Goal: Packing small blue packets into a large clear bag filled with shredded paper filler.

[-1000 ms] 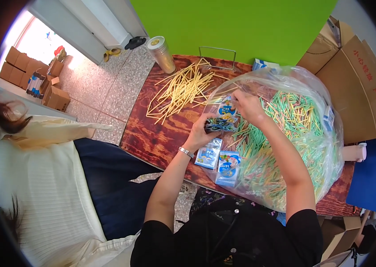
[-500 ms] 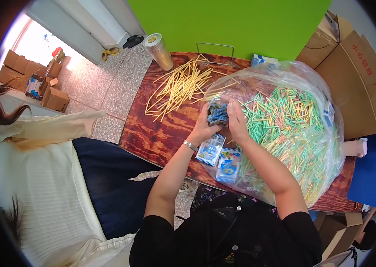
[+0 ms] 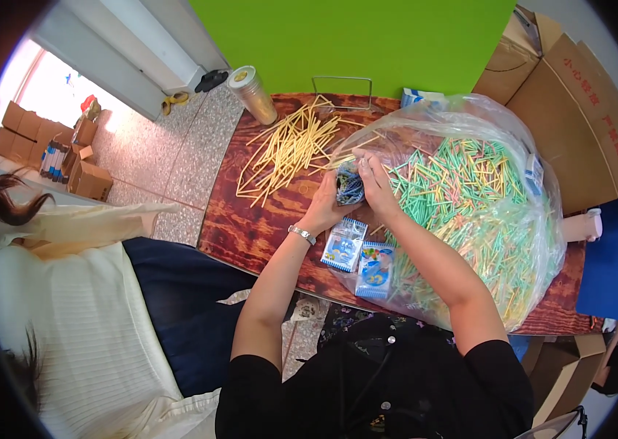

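Between my two palms I hold a compact bundle (image 3: 351,188) with a blue and dark mottled end, too small to tell its exact kind. My left hand (image 3: 323,208), with a silver band at the wrist, wraps its left side. My right hand (image 3: 378,188) closes over the right side, fingers pressed together. Just below them lie two blue-and-white printed packets (image 3: 344,246). To the right, a large clear plastic bag (image 3: 462,110) holds a heap of green, yellow and pink thin sticks (image 3: 466,175). Loose yellow sticks (image 3: 291,152) are piled to the left of my hands.
On the red-brown wooden table (image 3: 223,228) stand a clear lidded container (image 3: 253,95) and a wire frame (image 3: 342,78) at the back. A pink bottle (image 3: 583,226) is past the bag; a cardboard box (image 3: 576,110) rises behind. Another person (image 3: 82,314) is close at left.
My hands, still around the bundle, have shifted slightly left and turned it, so its end looks rounder and darker. The whole view has tilted a little.
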`<move>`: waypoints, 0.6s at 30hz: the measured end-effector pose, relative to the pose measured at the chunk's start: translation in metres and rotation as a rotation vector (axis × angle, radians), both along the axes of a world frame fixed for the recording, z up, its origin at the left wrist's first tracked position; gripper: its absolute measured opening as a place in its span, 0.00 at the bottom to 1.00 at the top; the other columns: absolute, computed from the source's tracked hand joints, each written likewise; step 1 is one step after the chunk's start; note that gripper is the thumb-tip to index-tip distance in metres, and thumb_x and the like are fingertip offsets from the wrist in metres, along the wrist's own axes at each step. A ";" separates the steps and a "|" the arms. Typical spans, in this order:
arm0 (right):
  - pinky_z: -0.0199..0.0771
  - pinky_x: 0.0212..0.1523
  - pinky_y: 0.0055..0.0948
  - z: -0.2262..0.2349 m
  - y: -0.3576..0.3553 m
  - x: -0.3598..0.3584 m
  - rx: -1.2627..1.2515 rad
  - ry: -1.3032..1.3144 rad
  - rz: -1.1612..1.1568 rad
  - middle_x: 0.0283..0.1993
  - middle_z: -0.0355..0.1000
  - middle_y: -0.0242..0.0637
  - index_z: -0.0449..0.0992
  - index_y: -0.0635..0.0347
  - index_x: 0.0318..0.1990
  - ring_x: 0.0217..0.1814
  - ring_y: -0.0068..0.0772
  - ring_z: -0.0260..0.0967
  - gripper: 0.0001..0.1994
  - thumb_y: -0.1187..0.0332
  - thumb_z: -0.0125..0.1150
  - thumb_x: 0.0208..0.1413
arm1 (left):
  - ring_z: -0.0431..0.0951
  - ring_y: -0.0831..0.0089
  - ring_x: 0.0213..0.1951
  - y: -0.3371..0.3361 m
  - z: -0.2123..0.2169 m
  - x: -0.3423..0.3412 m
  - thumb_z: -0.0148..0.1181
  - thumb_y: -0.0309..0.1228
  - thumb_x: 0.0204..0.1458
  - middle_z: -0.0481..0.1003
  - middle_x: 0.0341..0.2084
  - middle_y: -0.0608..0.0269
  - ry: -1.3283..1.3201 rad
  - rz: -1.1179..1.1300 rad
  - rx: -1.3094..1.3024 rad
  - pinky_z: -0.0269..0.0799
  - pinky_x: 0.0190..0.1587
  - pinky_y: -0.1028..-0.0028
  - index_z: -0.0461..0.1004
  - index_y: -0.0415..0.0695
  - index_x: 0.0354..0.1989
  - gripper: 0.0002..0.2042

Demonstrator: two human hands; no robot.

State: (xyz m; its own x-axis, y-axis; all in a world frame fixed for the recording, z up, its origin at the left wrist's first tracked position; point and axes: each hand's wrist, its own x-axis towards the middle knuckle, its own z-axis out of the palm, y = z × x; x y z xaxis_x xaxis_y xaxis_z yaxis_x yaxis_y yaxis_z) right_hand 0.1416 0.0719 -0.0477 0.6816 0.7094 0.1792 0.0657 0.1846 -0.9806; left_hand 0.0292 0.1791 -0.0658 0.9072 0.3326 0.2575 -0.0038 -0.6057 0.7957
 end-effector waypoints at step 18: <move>0.66 0.53 0.40 0.108 -0.232 -0.036 0.043 -0.386 -0.331 0.50 0.69 0.52 0.60 0.61 0.56 0.54 0.54 0.67 0.40 0.59 0.76 0.35 | 0.76 0.68 0.43 -0.171 0.128 0.028 0.64 0.19 0.45 0.76 0.42 0.57 -0.064 -0.559 0.182 0.71 0.47 0.68 0.71 0.36 0.47 0.19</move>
